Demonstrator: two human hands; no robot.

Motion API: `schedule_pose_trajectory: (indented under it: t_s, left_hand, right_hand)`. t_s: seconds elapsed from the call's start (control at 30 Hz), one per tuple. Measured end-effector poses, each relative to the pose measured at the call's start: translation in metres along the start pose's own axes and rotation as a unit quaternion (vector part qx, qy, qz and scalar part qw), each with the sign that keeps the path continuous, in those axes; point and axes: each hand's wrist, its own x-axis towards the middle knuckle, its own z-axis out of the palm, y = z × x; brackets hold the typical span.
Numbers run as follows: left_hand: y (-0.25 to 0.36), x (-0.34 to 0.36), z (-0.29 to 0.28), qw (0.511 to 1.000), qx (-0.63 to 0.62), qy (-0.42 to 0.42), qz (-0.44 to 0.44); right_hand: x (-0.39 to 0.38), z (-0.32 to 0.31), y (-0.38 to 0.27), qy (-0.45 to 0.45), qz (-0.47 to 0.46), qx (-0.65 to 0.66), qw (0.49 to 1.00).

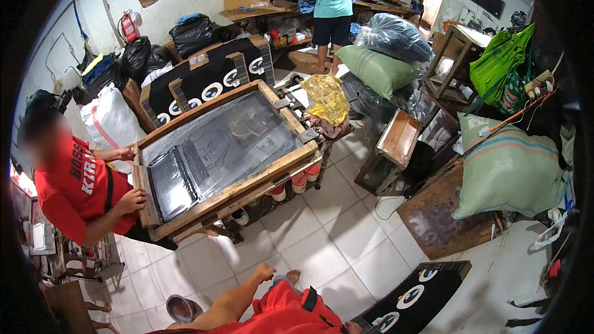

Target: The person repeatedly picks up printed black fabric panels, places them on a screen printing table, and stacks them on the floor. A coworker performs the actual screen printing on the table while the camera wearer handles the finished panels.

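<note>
My left hand [265,271] hangs over the tiled floor with its fingers curled in, and no object shows in it. At the lower edge, only a small part of my right hand [352,328] comes into view, beside a long board covered with black fabric [408,297]; its fingers are hidden. White round prints run along that fabric. Ahead of me, a wooden-framed printing screen [213,148] rests tilted on a stand, dark wet ink pooled at its left end. A co-worker in a red shirt [74,192] has both hands at the left end of that frame.
Behind the screen stands another board with black printed fabric [210,80]. Green stuffed sacks [513,167], a wooden stool [399,139] and a stained panel [436,210] crowd the right. A second person [331,6] stands at the far bench. A dark bucket [182,309] sits near my left arm.
</note>
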Motion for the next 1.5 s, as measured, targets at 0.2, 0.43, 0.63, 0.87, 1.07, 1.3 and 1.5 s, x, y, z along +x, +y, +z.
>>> schedule_pose_trajectory:
  t_s: [0.2, 0.43, 0.63, 0.87, 1.07, 1.3, 1.5]
  left_hand:
    - [0.010, 0.008, -0.010, 0.997, -0.065, 0.037, 0.033]
    - [0.177, 0.083, -0.158, 0.655, -0.728, 0.151, 0.137]
    - [0.212, 0.149, -0.217, 0.619, -0.745, 0.177, 0.174]
    - [0.189, 0.124, -0.200, 0.550, -0.803, 0.230, 0.027]
    - [0.221, 0.065, -0.230, 0.554, -0.788, 0.101, 0.248]
    - [0.178, -0.066, -0.199, 0.600, -0.715, 0.084, 0.348]
    - [0.048, -0.253, -0.089, 0.635, -0.716, 0.101, 0.271]
  right_hand:
    - [-0.010, -0.042, -0.079, -0.074, 0.200, 0.333, 0.918]
    - [-0.028, -0.069, -0.122, -0.051, 0.157, 0.313, 0.935]
    - [-0.005, -0.075, -0.142, 0.018, 0.150, 0.183, 0.972]
    - [0.006, -0.065, -0.219, -0.055, 0.090, 0.266, 0.958]
    - [-0.004, -0.078, -0.280, -0.062, 0.057, 0.124, 0.989]
    - [0.000, -0.123, -0.344, -0.076, -0.058, 0.210, 0.973]
    - [-0.019, -0.202, -0.412, -0.178, -0.152, 0.242, 0.942]
